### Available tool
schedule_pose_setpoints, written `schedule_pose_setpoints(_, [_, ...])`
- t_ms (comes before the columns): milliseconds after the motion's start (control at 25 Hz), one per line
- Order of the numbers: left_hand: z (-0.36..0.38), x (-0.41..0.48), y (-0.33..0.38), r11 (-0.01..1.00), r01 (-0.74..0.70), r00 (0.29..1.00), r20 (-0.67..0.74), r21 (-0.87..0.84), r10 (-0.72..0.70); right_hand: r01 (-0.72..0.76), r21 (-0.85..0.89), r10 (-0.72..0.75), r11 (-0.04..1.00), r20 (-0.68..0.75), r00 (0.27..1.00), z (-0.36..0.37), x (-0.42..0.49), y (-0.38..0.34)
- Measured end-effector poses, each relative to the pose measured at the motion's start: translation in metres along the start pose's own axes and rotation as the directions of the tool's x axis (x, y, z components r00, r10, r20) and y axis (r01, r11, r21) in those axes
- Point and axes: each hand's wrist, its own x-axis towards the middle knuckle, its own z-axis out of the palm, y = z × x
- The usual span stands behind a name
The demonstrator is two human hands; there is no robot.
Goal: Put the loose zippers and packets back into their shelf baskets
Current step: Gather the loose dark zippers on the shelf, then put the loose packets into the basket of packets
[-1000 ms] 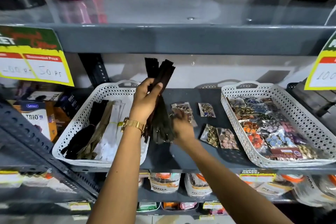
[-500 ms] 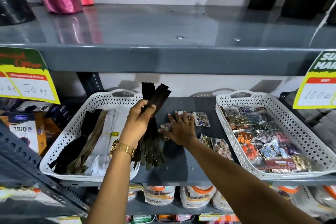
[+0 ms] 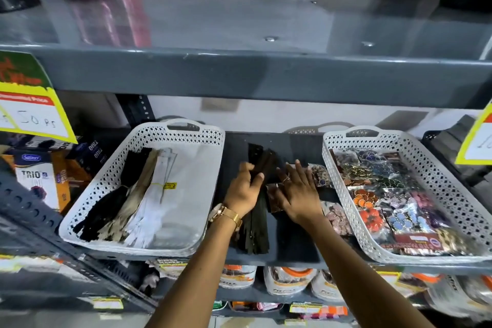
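White perforated baskets flank our hands: the left basket has bare floor along its right side, the right basket is packed. Between them, our left hand clasps the black zippers; our right hand presses, fingers spread, on loose packets.

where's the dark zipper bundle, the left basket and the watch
dark zipper bundle (image 3: 256, 231), head view, on its lower half below the left hand
left basket (image 3: 186, 125), head view, on the back rim's handle
watch (image 3: 229, 214), head view, on the gold band at the left wrist
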Motion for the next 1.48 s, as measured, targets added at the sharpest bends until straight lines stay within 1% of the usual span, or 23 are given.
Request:
schedule_pose_setpoints(40, [0.005, 0.0, -0.002, 1.0, 0.023, 1.0, 0.001, 0.0, -0.023, -0.021, 0.095, 0.028, 0.995, -0.073, 0.997, -0.002, -0.002, -0.007])
schedule_pose_setpoints(80, [0.008, 0.0, -0.003, 0.999, 0.044, 0.999, -0.005, -0.009, -0.044, -0.064, 0.271, 0.098, 0.96, -0.115, 0.988, -0.005, -0.003, -0.016])
schedule_pose_setpoints(120, [0.01, 0.0, -0.003, 0.998, 0.062, 0.998, -0.019, -0.028, -0.063, -0.118, 0.485, 0.187, 0.867, -0.097, 0.978, -0.009, -0.003, -0.027])
schedule_pose_setpoints(160, [0.011, 0.0, -0.002, 0.996, 0.079, 0.996, -0.036, -0.049, -0.081, -0.182, 0.648, 0.256, 0.74, -0.021, 0.966, -0.012, -0.003, -0.036])
schedule_pose_setpoints(200, [0.011, 0.001, 0.0, 0.995, 0.091, 0.994, -0.049, -0.043, -0.093, -0.236, 0.742, 0.282, 0.627, 0.065, 0.957, -0.015, -0.002, -0.044])
schedule_pose_setpoints(240, [0.009, 0.002, 0.001, 0.996, 0.091, 0.994, -0.058, 0.006, -0.091, -0.266, 0.764, 0.267, 0.588, 0.127, 0.955, -0.018, -0.001, -0.048])
schedule_pose_setpoints(280, [0.005, 0.003, 0.001, 0.993, 0.081, 0.995, -0.069, 0.088, -0.075, -0.281, 0.757, 0.229, 0.59, 0.177, 0.957, -0.02, 0.001, -0.051])
schedule_pose_setpoints(360, [-0.003, 0.004, 0.0, 0.969, 0.066, 0.993, -0.109, 0.237, -0.041, -0.325, 0.727, 0.195, 0.605, 0.26, 0.946, -0.022, 0.004, -0.055])
schedule_pose_setpoints(480, [-0.007, 0.003, 0.0, 0.898, 0.112, 0.983, -0.18, 0.426, -0.037, -0.402, 0.611, 0.3, 0.682, 0.267, 0.916, -0.024, 0.006, -0.06])
schedule_pose_setpoints(600, [0.005, -0.005, 0.0, 0.741, 0.209, 0.975, -0.197, 0.638, -0.106, -0.348, 0.435, 0.296, 0.83, 0.185, 0.937, -0.024, 0.002, -0.072])
schedule_pose_setpoints(680, [0.013, -0.01, -0.007, 0.619, 0.143, 0.982, -0.188, 0.772, 0.007, -0.318, 0.365, 0.27, 0.875, 0.177, 0.946, -0.025, -0.005, -0.08])
schedule_pose_setpoints(720, [0.013, -0.015, -0.009, 0.542, 0.12, 0.987, -0.157, 0.832, 0.023, -0.31, 0.341, 0.265, 0.887, 0.173, 0.949, -0.026, -0.008, -0.082])
schedule_pose_setpoints(760, [0.011, -0.019, -0.008, 0.478, 0.125, 0.991, -0.131, 0.869, -0.02, -0.301, 0.327, 0.26, 0.896, 0.165, 0.951, -0.026, -0.011, -0.083])
schedule_pose_setpoints(880, [0.007, -0.025, -0.01, 0.423, 0.115, 0.991, -0.076, 0.899, -0.109, -0.28, 0.308, 0.243, 0.909, 0.153, 0.958, -0.028, -0.017, -0.081])
schedule_pose_setpoints(920, [0.002, -0.025, -0.006, 0.415, 0.131, 0.987, -0.077, 0.9, -0.143, -0.271, 0.303, 0.236, 0.914, 0.149, 0.96, -0.029, -0.017, -0.081])
schedule_pose_setpoints(960, [0.002, -0.023, -0.005, 0.436, 0.112, 0.991, -0.066, 0.893, -0.119, -0.259, 0.3, 0.224, 0.918, 0.145, 0.964, -0.031, -0.018, -0.083])
schedule_pose_setpoints(1000, [0.007, -0.019, -0.01, 0.498, 0.058, 0.998, -0.054, 0.865, -0.021, -0.246, 0.294, 0.214, 0.923, 0.138, 0.967, -0.033, -0.019, -0.084])
schedule_pose_setpoints(1080, [0.01, -0.021, -0.011, 0.601, -0.133, 0.99, 0.08, 0.788, 0.114, -0.228, 0.261, 0.213, 0.938, 0.084, 0.973, -0.042, -0.023, -0.077])
schedule_pose_setpoints(1200, [0.009, -0.033, -0.006, 0.7, -0.369, 0.929, 0.241, 0.611, 0.28, -0.251, 0.149, 0.256, 0.956, -0.018, 0.966, -0.057, -0.039, -0.036])
schedule_pose_setpoints(1280, [0.014, -0.039, -0.003, 0.722, -0.483, 0.87, 0.366, 0.494, 0.331, -0.241, -0.059, 0.244, 0.969, 0.06, 0.968, -0.067, -0.054, -0.006])
schedule_pose_setpoints(1360, [0.021, -0.037, -0.002, 0.711, -0.551, 0.821, 0.435, 0.436, 0.369, -0.108, -0.329, 0.176, 0.938, 0.182, 0.967, -0.073, -0.064, 0.013])
schedule_pose_setpoints(1400, [0.025, -0.03, 0.0, 0.711, -0.558, 0.811, 0.462, 0.428, 0.358, -0.026, -0.417, 0.135, 0.908, 0.233, 0.963, -0.075, -0.065, 0.019])
schedule_pose_setpoints(1480, [0.035, -0.013, 0.007, 0.74, -0.51, 0.826, 0.488, 0.437, 0.282, 0.101, -0.535, 0.076, 0.839, 0.299, 0.951, -0.079, -0.061, 0.027])
